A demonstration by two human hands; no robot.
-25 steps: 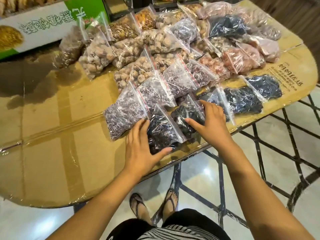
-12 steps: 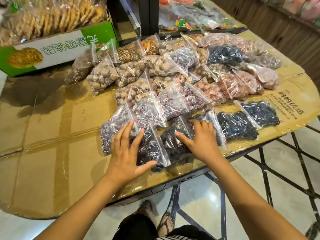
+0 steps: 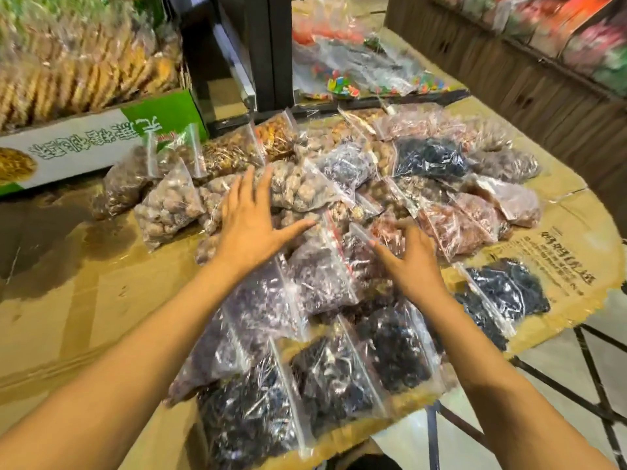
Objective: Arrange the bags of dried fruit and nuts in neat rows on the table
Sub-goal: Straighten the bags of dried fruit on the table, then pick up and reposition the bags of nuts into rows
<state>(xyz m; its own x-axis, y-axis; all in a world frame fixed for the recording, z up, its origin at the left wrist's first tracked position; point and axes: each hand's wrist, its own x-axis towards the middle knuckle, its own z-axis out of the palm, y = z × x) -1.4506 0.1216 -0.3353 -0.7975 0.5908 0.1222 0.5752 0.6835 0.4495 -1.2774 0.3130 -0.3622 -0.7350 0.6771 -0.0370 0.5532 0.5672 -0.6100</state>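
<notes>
Several clear zip bags of dried fruit and nuts lie in overlapping slanted rows on the cardboard-covered table (image 3: 68, 317). Dark fruit bags (image 3: 339, 374) fill the near row, purple-grey bags (image 3: 319, 276) the middle, and pale round nut bags (image 3: 302, 188) lie farther back. My left hand (image 3: 251, 222) hovers flat with fingers spread over the pale nut bags. My right hand (image 3: 410, 256) is open above the purple and reddish bags (image 3: 454, 225), fingers spread. Neither hand holds anything.
A green and white carton (image 3: 84, 144) of yellow snacks stands at the back left. A dark post (image 3: 271, 49) rises behind the bags, with candy bags (image 3: 356, 72) beyond it. Two dark bags (image 3: 505, 290) lie near the table's right edge; tiled floor shows below.
Both hands have left the near dark bags and moved farther back, over the middle rows. The view has tilted up toward the back of the table.
</notes>
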